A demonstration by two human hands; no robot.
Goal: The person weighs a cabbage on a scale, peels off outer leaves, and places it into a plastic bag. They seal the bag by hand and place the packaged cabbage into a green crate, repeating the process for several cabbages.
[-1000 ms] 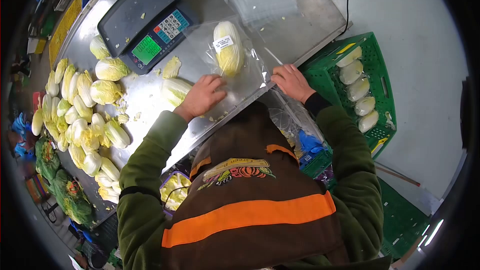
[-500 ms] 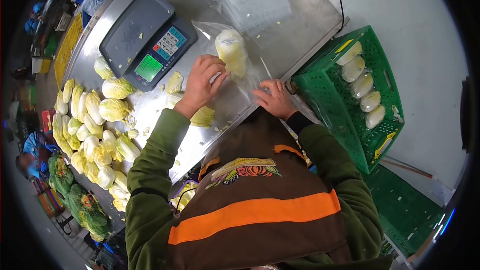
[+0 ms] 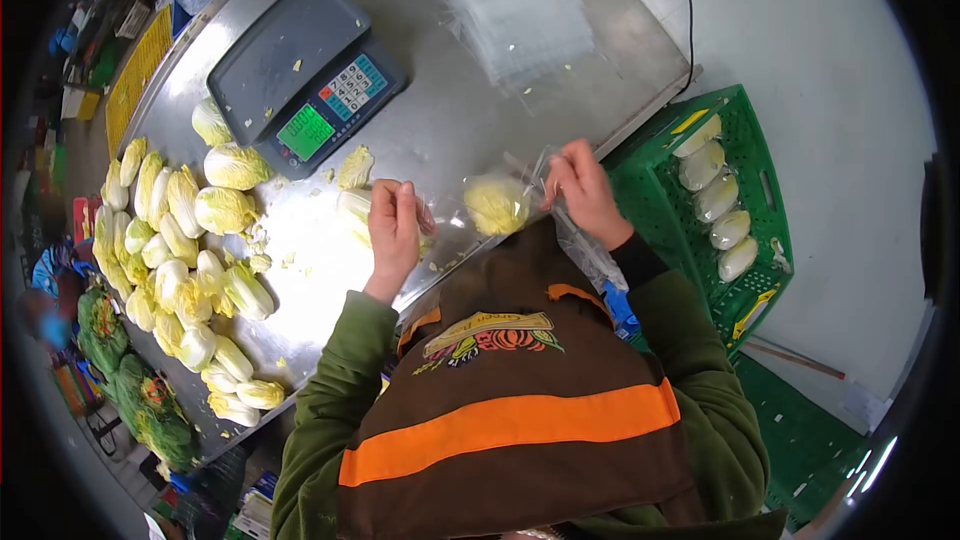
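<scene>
A napa cabbage (image 3: 497,206) sits inside a clear plastic bag (image 3: 455,202) at the table's front edge, close to my apron. My left hand (image 3: 396,232) pinches one side of the bag, its fingers closed and pointing up. On the other side, my right hand (image 3: 585,192) grips the film between thumb and fingers. The bag is stretched between the two hands, with the cabbage in the middle. Another cabbage (image 3: 354,212) lies partly hidden behind my left hand, beside a loose leaf (image 3: 356,168).
A digital scale (image 3: 300,80) stands on the steel table (image 3: 450,110). Many cabbages (image 3: 180,290) are heaped at left. Flat plastic bags (image 3: 515,15) lie at the back. A green crate (image 3: 670,200) at right holds several wrapped cabbages (image 3: 716,195). Leaf scraps are scattered about.
The bagged cabbage has moved toward me and turned from lying lengthwise to end-on. Both hands have closed on the bag's sides; the right hand was loosely spread before.
</scene>
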